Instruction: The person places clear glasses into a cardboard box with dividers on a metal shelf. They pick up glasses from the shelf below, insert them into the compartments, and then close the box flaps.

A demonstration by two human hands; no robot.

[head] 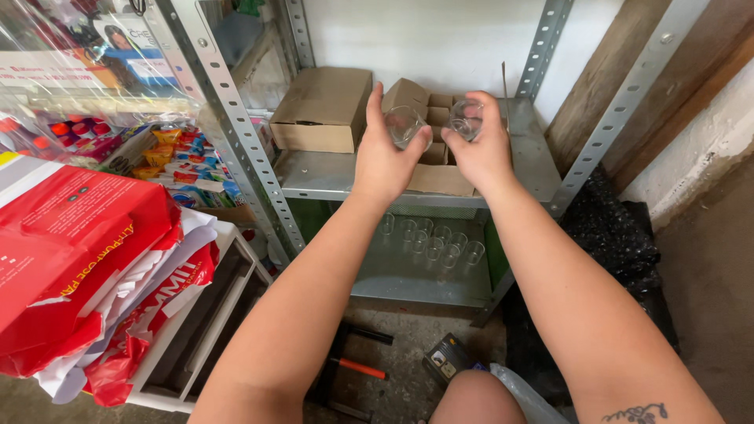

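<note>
My left hand (382, 161) grips a small clear glass (403, 126) above an open cardboard box with dividers (434, 174). My right hand (481, 153) holds a second clear glass (466, 119) over the same box. The box sits on the upper metal shelf (318, 177). On the lower shelf (408, 286), beneath my forearms, stand several small clear glasses (434, 243) in a cluster.
A closed cardboard box (322, 108) rests left of the open one. Grey perforated shelf uprights (228, 118) frame the unit. Red and white paper sacks (86, 267) lie at left over a white drawer unit (200, 330). A black bag (620, 235) sits at right; tools (361, 367) lie on the floor.
</note>
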